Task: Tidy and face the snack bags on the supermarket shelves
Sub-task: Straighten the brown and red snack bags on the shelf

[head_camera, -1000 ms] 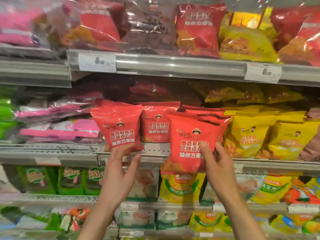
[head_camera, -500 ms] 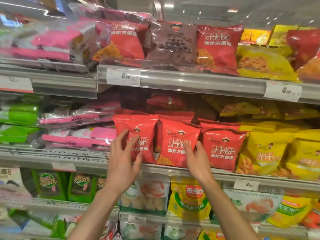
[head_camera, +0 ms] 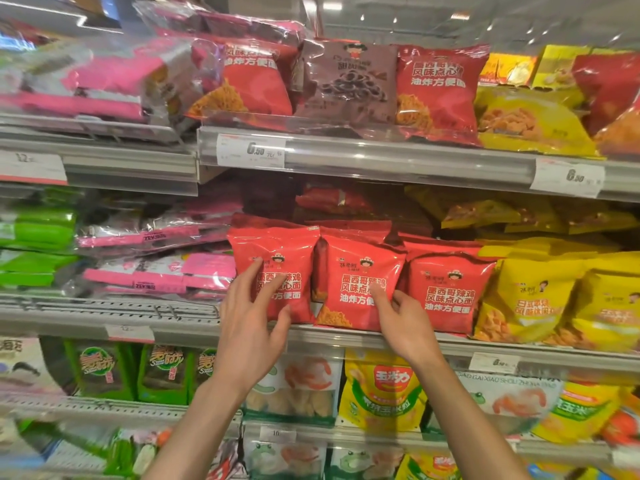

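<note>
Left hand rests spread fingers on the left red noodle-snack bag; right hand — fingers loosely apart — nudges the middle red bag upright, likely squaring the shelf's front row.

Two hands: left hand, right hand. Middle shelf front edge: three red snack bags upright in a row, left red bag, middle red bag, right red bag; more red bags behind, count unclear. Two yellow bags at the shelf's right end front, more stacked behind. Top shelf: two red bags, one brown bag, at least one yellow bag. Two price tags on the top shelf edge. Pink packs at left: several, too blurred to count.
</note>
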The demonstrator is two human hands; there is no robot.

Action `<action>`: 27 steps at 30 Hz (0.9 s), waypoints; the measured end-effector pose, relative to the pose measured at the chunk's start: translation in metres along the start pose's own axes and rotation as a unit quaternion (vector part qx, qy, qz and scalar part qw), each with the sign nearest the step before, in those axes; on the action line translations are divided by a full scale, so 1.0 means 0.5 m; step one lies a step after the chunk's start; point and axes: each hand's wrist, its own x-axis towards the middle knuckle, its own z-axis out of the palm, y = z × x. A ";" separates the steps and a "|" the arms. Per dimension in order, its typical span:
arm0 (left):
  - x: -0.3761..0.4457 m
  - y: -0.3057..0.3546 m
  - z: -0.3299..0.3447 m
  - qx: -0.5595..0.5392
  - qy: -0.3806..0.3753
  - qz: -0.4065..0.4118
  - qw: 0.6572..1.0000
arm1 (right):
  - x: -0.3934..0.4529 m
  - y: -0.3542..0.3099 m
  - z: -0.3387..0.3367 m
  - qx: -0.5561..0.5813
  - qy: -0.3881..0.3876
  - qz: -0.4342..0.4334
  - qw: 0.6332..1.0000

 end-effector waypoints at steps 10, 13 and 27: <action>-0.035 -0.006 -0.020 -0.077 0.005 0.011 0.997 | -0.101 0.050 -0.033 0.075 0.048 -0.055 0.995; -0.057 0.010 -0.017 -0.128 -0.008 -0.017 0.992 | -0.143 0.068 -0.053 0.092 0.065 -0.056 0.992; -0.044 0.192 -0.031 -0.272 0.035 -0.060 0.960 | -0.140 0.053 -0.240 0.118 0.139 -0.131 0.975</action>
